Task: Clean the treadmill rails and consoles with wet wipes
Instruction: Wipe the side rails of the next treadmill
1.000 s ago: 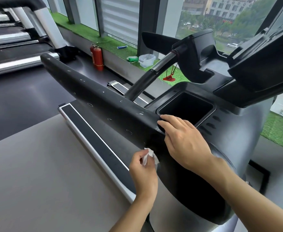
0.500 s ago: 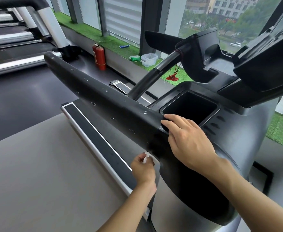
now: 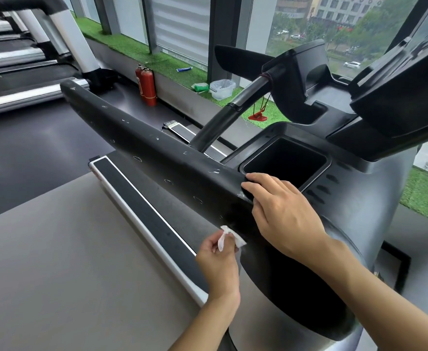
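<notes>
Head view: a small white wet wipe [image 3: 229, 238], crumpled into a wad, sits pinched in the curled fingers [image 3: 211, 247] of the left hand [image 3: 219, 267], its loose corner touching the lower edge of the black handrail [image 3: 142, 145]. The rail is a long, broad, matte black arm. Pale ring-shaped marks and small whitish smears dot its top and near face, and a scuffed, greyish patch lies just beside the fingertips of the right hand [image 3: 281, 216].

That hand rests where the rail joins the console [image 3: 375, 198], above and beyond the wipe. Its fingers [image 3: 254, 179] lie nearly straight across the top edge, the thumb is against the near face, and it holds nothing.

Just past those fingertips is a deep, square black cup pocket [image 3: 283, 164] set in the grey console body. Beyond it rise a round black handlebar [image 3: 220, 125] and the dark display housing [image 3: 397, 105], with a red safety clip [image 3: 258, 116] hanging on a cord.

Below the left fingers run the black side strip [image 3: 142, 201] with its white edging and the grey belt [image 3: 55, 262]. Well beyond both hands, a red fire extinguisher [image 3: 148, 84] stands by the window ledge, which carries a clear plastic tub [image 3: 221, 88].
</notes>
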Tool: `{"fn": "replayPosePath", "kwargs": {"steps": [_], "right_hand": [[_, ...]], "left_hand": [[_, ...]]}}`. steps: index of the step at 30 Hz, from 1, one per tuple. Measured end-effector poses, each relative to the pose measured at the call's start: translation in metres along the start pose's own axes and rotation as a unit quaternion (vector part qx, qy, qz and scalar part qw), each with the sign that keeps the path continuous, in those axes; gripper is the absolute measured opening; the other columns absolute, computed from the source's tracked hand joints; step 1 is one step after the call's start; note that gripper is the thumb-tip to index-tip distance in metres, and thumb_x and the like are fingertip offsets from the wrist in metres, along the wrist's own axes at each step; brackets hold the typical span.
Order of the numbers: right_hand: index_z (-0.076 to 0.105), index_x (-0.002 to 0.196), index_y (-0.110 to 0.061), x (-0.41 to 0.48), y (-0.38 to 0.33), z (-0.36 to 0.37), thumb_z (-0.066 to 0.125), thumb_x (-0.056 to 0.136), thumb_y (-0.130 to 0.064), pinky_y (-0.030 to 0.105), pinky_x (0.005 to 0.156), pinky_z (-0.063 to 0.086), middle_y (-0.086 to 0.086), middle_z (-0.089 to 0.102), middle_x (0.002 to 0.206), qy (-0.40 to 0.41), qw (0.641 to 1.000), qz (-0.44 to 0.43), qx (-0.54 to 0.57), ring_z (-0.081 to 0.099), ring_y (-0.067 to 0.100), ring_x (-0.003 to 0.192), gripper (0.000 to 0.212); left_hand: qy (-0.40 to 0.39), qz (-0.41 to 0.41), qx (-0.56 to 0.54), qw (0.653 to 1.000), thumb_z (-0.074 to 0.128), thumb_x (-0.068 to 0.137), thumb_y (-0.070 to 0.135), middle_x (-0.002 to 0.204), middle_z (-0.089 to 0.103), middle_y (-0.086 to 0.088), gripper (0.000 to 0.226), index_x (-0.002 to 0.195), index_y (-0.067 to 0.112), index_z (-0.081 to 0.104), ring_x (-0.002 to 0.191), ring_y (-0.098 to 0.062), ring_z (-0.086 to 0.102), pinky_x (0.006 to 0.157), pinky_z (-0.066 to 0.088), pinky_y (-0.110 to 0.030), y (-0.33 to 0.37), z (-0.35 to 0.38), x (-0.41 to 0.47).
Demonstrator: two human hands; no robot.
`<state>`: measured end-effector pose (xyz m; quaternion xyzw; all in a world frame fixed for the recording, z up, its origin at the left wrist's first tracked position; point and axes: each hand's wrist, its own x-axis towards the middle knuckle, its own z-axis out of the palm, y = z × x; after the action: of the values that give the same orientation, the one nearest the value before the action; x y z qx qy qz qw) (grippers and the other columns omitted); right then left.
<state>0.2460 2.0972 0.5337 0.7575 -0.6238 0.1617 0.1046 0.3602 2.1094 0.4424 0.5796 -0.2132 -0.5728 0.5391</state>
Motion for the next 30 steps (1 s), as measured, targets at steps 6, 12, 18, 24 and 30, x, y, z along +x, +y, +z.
{"fn": "replayPosePath", "kwargs": {"steps": [6,12,18,24,30], "right_hand": [[0.062,0.125,-0.013,0.0,-0.002,0.0,0.038,0.093,-0.019,0.035,0.097,0.048,0.004,0.059,0.133,0.002,1.0,-0.007,-0.004,0.058,0.023,0.12,0.04],[0.061,0.126,-0.013,-0.001,-0.001,0.001,0.045,0.094,-0.016,0.035,0.098,0.047,0.004,0.058,0.134,0.0,1.0,-0.004,-0.006,0.058,0.024,0.12,0.036],[0.062,0.124,-0.014,0.0,0.001,0.002,0.046,0.091,-0.016,0.035,0.097,0.047,0.003,0.058,0.134,0.003,1.0,-0.005,-0.004,0.058,0.023,0.118,0.037],[0.055,0.134,-0.013,-0.001,0.005,-0.003,0.044,0.095,-0.016,0.033,0.102,0.046,0.002,0.055,0.138,-0.015,0.999,-0.004,0.04,0.055,0.021,0.123,0.04],[0.054,0.134,-0.014,-0.006,0.008,-0.007,0.031,0.1,-0.028,0.037,0.102,0.045,0.001,0.058,0.136,-0.014,1.0,-0.011,-0.005,0.055,0.02,0.124,0.043]], "left_hand": [[-0.006,0.017,-0.007,1.0,0.071,0.09,0.008,0.093,0.072,-0.003,0.009,0.092,0.017,0.07,0.088,-0.021,0.072,0.068,0.058,-0.019,0.004,0.0,-0.002],[0.026,0.007,0.005,1.0,0.069,0.091,0.009,0.094,0.072,-0.004,0.009,0.091,0.019,0.069,0.085,-0.022,0.071,0.062,0.056,-0.014,0.0,-0.004,0.015],[0.021,-0.04,0.031,0.998,0.064,0.094,0.005,0.093,0.071,0.0,0.012,0.095,0.015,0.07,0.085,-0.015,0.07,0.079,0.059,-0.026,-0.006,-0.002,0.025],[0.023,-0.031,0.012,0.999,0.066,0.093,0.005,0.096,0.071,-0.001,0.01,0.099,0.012,0.071,0.092,-0.017,0.069,0.073,0.054,-0.018,-0.005,-0.004,0.023],[0.021,0.053,0.009,0.998,0.069,0.092,0.008,0.092,0.071,0.002,0.011,0.095,0.018,0.07,0.088,-0.01,0.068,0.07,0.054,-0.015,0.004,-0.003,0.019]]}}
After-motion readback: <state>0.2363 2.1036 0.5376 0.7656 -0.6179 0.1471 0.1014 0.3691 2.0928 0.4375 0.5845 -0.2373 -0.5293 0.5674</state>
